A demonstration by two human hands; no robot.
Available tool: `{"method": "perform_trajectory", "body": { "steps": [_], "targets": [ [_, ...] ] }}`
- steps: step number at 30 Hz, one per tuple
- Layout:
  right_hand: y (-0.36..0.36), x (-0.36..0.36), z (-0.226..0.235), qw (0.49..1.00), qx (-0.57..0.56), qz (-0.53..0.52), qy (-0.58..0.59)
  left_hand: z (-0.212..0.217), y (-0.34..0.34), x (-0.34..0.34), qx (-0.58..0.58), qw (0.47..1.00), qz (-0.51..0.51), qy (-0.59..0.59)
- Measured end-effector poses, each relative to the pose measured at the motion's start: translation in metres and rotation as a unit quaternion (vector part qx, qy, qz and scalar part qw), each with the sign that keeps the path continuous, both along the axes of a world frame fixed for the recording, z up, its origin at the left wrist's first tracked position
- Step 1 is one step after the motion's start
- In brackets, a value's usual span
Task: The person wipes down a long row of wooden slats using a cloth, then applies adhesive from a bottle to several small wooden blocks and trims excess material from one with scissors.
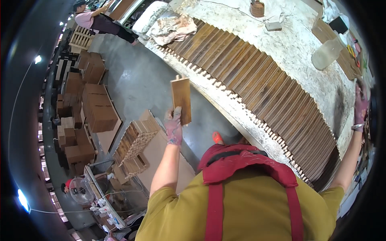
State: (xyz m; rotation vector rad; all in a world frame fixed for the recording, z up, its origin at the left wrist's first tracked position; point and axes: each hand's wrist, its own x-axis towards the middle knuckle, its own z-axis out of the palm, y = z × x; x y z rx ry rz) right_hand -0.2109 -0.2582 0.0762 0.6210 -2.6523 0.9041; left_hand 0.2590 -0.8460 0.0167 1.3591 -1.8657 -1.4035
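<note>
My left hand (173,125), in a stained pinkish glove, grips the lower end of a brown wooden board (181,98) and holds it upright over the floor, left of the workbench. Short pale pegs stick out of the board's ends. Far to the right, my right hand (361,102) reaches out in a similar glove beside a brown cardboard piece (335,50). Its fingers are too dark and close to the picture's rim to read. Between my arms, a long row of similar pegged wooden boards (257,84) lies tightly side by side along the bench.
The bench top (297,48) is white and stained, with crumpled cloth (175,29), a brown pot (257,9), a small block (273,26) and a translucent container (326,54). Stacked boards (134,140) and cartons (98,108) stand left, near a fan (81,189). A co-worker (102,22) stands beyond.
</note>
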Motion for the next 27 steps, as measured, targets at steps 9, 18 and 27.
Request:
{"method": "perform_trajectory", "body": {
  "steps": [9,18,27],
  "targets": [
    [-0.204,0.124,0.031,0.979,0.031,0.192,-0.066,0.054,-0.051,-0.009,-0.185,0.979,-0.065,0.052],
    [-0.429,0.197,0.087,0.945,0.073,0.314,-0.046,0.022,-0.181,0.063,-0.019,0.992,-0.078,0.093],
    [-0.648,0.234,0.099,0.847,0.106,0.521,0.019,0.062,-0.258,0.084,0.159,0.953,-0.106,0.236]
  ]
}}
